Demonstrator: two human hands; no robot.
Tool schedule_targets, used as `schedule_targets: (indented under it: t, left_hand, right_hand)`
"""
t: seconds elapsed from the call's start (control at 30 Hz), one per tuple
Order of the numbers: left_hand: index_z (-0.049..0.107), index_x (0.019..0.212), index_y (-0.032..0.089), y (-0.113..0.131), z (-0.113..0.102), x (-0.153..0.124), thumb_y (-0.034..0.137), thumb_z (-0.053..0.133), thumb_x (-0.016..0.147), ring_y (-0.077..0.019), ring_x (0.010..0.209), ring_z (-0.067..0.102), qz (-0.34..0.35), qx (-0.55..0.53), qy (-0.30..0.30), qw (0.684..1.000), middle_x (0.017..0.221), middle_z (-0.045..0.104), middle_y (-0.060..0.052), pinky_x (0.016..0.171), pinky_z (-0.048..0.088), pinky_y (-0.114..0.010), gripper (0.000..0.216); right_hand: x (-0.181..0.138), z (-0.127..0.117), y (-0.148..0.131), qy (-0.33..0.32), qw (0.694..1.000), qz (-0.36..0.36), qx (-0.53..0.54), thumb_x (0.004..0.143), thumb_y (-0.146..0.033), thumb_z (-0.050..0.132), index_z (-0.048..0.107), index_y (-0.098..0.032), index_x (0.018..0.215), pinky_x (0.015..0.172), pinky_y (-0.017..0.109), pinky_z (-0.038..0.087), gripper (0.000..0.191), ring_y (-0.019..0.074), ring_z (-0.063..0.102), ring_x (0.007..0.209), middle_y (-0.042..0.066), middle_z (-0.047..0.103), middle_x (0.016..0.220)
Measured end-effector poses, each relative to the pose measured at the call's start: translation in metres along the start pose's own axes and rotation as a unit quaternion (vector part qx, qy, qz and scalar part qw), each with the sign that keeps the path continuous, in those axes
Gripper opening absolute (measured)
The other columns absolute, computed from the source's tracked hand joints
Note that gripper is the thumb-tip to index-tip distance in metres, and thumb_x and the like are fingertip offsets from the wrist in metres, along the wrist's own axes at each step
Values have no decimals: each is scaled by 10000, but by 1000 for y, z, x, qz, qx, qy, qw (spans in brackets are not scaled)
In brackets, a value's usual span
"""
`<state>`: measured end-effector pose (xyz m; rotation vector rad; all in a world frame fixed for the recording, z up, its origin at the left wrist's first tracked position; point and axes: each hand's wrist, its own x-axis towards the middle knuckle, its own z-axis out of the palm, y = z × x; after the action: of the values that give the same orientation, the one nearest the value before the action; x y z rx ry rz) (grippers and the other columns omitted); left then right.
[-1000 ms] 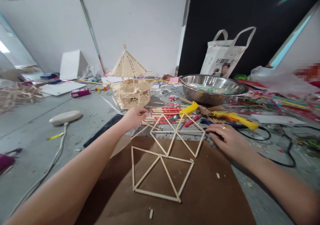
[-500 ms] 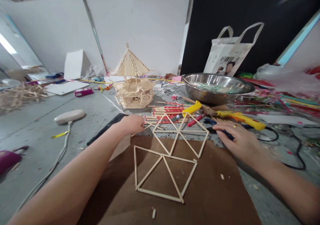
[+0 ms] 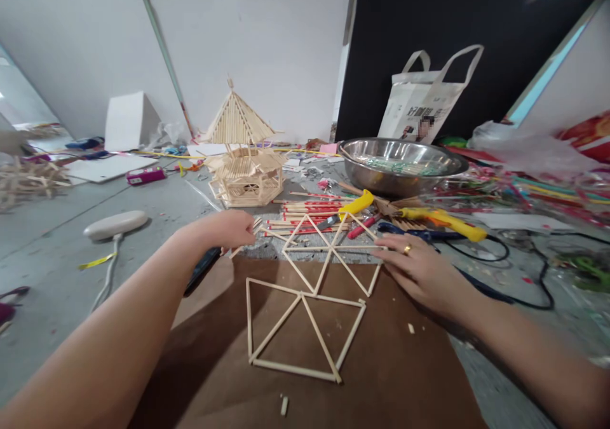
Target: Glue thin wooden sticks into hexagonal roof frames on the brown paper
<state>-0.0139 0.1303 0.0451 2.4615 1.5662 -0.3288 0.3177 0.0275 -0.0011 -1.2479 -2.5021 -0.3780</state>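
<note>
Again, the spoked stick frame [image 3: 330, 248] straddled the brown sheet's [image 3: 395, 365] far edge, its crossbar running left to right between your well-separated left hand [image 3: 231, 229] and right hand [image 3: 419, 264]. Your right, the nearer, had moved in over its right corner since half a second earlier; your curled left had drawn farther away. Neither grip could be told.

Spoked six-sided frame [image 3: 330, 249] of pale sticks, lying flat, right corner under the right fingers [image 3: 393, 243]. Four-sided stick frame [image 3: 319, 337], split into triangles, flat between and nearer than both hands' fingers. Loose stick [image 3: 236, 251] just below the left fingers [image 3: 248, 227].
</note>
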Motion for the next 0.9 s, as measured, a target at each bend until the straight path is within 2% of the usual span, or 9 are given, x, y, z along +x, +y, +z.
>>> schedule_targets:
  t: [0.17,0.3,0.5,0.67,0.8,0.9]
  left_hand:
    - [510,676,182,18,-3,-6,208,393,606,-119,448,499,31,-58,14,998,534,590,11,446,315,-198,138]
    - [505,707,178,34,1,-6,250,395,678,-116,520,503,100,-65,91,989,608,590,2,490,318,-196,135]
    - [504,777,176,47,11,0,298,347,768,-128,614,500,146,-112,173,968,698,567,-16,544,324,-206,199]
    - [491,832,166,58,16,-1,315,325,797,-114,564,452,141,-168,252,943,635,510,-1,536,311,-209,226]
    - [509,892,160,62,18,-6,413,380,766,-80,488,373,184,-251,243,919,570,445,31,476,274,-186,311]
    - [509,933,141,60,19,-8,450,459,705,-64,459,313,215,-350,241,879,539,403,44,445,240,-174,388]
  right_hand:
    - [-1,9,-6,-52,998,-14,-25,784,-169,399,584,-209,928,851,451,332,238,230,446,1032,81,555,1062]
    - [-2,9,-5,-35,999,-18,-21,789,-182,408,585,-188,861,859,445,325,190,227,453,1026,81,564,1046]
    - [-2,-3,-7,59,998,-5,28,781,-184,424,552,-208,902,877,405,343,178,181,516,940,51,616,933]
    - [-2,-15,-13,143,984,96,48,785,-205,421,547,-249,903,808,361,412,178,182,558,868,37,622,894]
    - [-3,-24,-16,204,963,170,45,791,-243,418,556,-273,888,716,330,451,171,187,584,799,16,635,854]
    - [-3,-29,-15,264,941,204,59,758,-233,487,570,-250,868,685,292,464,139,168,591,741,15,644,827]
